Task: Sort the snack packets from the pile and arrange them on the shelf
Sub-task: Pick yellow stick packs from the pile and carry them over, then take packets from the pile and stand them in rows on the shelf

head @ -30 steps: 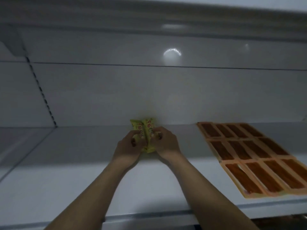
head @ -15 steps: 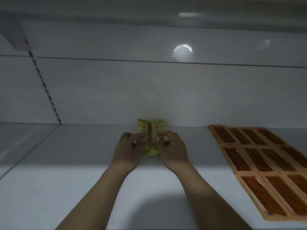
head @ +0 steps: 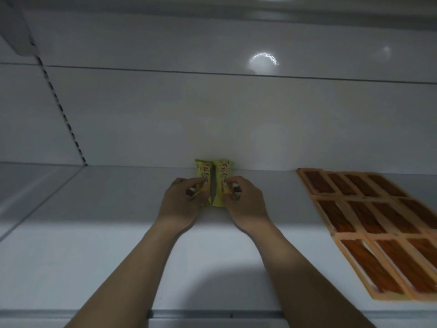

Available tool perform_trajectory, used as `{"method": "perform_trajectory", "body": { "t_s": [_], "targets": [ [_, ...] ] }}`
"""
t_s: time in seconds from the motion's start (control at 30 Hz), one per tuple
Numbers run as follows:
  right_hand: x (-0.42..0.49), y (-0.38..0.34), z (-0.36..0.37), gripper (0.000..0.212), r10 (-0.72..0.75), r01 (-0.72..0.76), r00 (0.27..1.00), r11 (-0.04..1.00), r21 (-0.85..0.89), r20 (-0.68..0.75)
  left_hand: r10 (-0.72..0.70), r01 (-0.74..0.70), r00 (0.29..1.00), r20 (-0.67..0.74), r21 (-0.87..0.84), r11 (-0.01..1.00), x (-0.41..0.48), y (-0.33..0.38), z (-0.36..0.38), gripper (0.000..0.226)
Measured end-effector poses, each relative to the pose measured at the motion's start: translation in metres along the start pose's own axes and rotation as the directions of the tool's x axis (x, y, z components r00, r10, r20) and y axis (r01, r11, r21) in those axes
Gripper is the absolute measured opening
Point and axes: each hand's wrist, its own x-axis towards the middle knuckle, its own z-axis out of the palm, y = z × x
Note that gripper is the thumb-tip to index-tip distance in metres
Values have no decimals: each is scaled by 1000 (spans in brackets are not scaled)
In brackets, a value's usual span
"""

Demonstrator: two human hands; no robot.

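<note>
on the shelf, the left packet and the right packet lay side by side with a narrow gap between them, their far ends at the back wall. the left hand pinched the left packet from its left side, and the right hand pinched the right packet from its right side. well apart to the right, a block of flat packets lay in rows on the same shelf, running from the back wall toward the front rail, and a slotted upright stood against the back wall far to the left.
</note>
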Motion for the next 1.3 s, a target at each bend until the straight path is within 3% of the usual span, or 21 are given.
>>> {"method": "perform_trajectory", "body": {
  "t_s": [0.23, 0.4, 0.47, 0.63, 0.83, 1.0, 1.13, 1.3],
  "targets": [
    [0, -1, -1, 38, -54, 52, 998, 997, -59, -38, -1, 1, 1000, 5, -1, 1000, 0, -3, -1, 30],
    [0, 1, 2, 47, -118, 126, 991, 977, -170, 58, 1, -4, 998, 58, 58, 998, -2, -4, 2, 37],
    [1, 3, 4, 52, -112, 123, 991, 973, -195, 67, 4, -11, 997, 81, 85, 996, -3, -3, 2, 47],
    [-4, -1, 3, 56, -87, 101, 993, 975, -200, 76, 15, -24, 996, 88, 106, 994, -8, 1, 0, 48],
    [-13, -17, -3, 61, -55, 73, 996, 946, -317, 65, -38, 34, 994, 105, 36, 999, -18, 6, -9, 63],
    [-29, -50, 5, 62, -128, 128, 991, 884, -449, 31, -8, -17, 989, 146, 170, 985, -26, -3, -51, 69],
    [-35, -96, 29, 71, -159, 207, 978, 835, -509, 137, 21, -47, 995, 101, 262, 964, -30, -14, -106, 66],
    [-47, -172, 85, 74, -272, 359, 929, 828, -431, 251, 47, -61, 998, 47, 368, 928, -50, -40, -201, 68]
  ]
}}
